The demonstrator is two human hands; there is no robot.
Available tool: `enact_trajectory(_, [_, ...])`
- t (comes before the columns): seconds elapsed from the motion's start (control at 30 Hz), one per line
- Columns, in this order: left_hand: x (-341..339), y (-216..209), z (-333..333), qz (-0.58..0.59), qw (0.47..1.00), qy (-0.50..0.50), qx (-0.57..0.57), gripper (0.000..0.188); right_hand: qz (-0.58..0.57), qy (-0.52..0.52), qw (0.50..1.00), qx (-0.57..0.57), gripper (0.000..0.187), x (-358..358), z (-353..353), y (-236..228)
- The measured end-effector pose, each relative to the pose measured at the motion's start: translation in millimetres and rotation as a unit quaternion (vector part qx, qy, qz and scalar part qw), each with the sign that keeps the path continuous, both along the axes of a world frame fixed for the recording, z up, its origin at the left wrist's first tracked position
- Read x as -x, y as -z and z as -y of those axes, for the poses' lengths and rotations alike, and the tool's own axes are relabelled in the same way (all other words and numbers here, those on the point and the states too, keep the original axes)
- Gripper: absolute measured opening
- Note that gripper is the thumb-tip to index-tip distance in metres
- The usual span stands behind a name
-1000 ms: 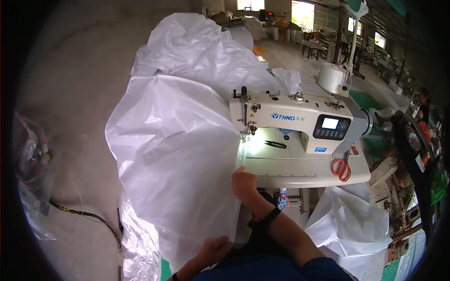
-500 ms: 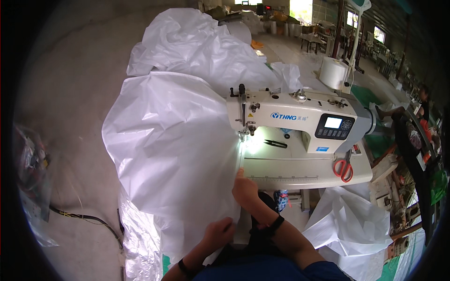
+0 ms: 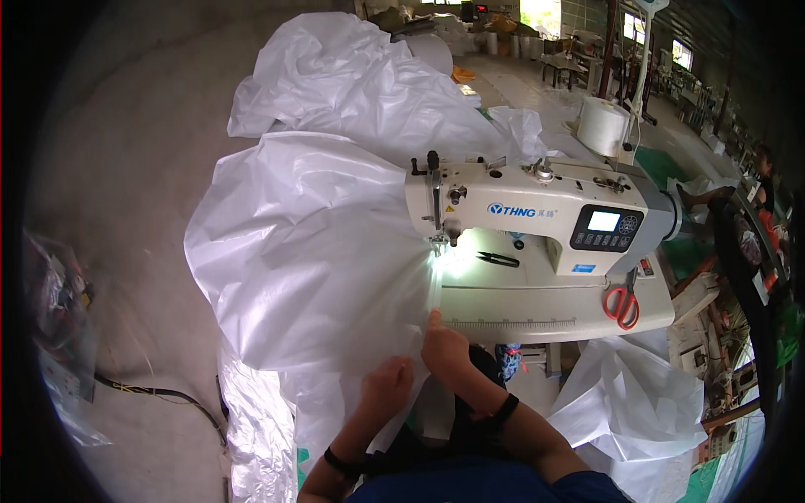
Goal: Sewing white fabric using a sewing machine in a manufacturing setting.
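Observation:
A large white plastic sheet [image 3: 310,251] spreads left of the sewing machine [image 3: 520,205], its right edge running under the lit presser foot [image 3: 438,246]. My right hand [image 3: 444,350] grips that edge at the table's front, forefinger stretched along the folded strip towards the needle. Closer to my body, my left hand [image 3: 387,386] is closed in a fist on the sheet, with its fingertips mostly hidden. Black thread snips [image 3: 499,260] lie on the machine bed beside the needle. Red-handled scissors [image 3: 621,307] rest at the bed's right end.
More white sheeting [image 3: 335,75] is heaped behind the machine. A white thread cone [image 3: 603,127] stands at the back right. Crumpled white material [image 3: 629,394] hangs below the table on the right. A black cable [image 3: 168,391] crosses the floor at left. Another person [image 3: 764,172] is far right.
My left hand has moved forward, closer to my right hand. The sheet has shifted, with new creases drawn towards the needle. My right hand has stayed almost in place at the edge.

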State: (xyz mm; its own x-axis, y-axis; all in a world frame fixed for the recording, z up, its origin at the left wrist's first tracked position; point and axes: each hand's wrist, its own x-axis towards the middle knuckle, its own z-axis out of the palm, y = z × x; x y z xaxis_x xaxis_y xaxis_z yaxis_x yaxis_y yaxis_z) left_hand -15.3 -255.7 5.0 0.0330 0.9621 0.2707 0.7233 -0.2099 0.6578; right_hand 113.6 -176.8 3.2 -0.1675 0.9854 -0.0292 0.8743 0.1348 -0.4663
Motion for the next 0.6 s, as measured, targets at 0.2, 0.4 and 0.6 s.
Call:
enact_trajectory(0.2, [69.1, -20.2, -35.1, -0.267, 0.927, -0.214, -0.157, 0.036, 0.053, -0.011, 0.999, -0.007, 0.052, -1.0, -18.1, -3.7])
enact_trajectory(0.4, [118.7, -4.8, -96.7, -0.285, 0.926, -0.199, -0.151, 0.037, 0.103, -0.006, 0.995, -0.014, 0.051, 3.9, -58.4, 2.9])
enact_trajectory(0.6, [142.3, 6.6, -158.3, -0.238, 0.955, -0.141, -0.111, 0.036, 0.103, 0.033, 0.991, -0.078, 0.051, 9.1, -90.7, 15.0])
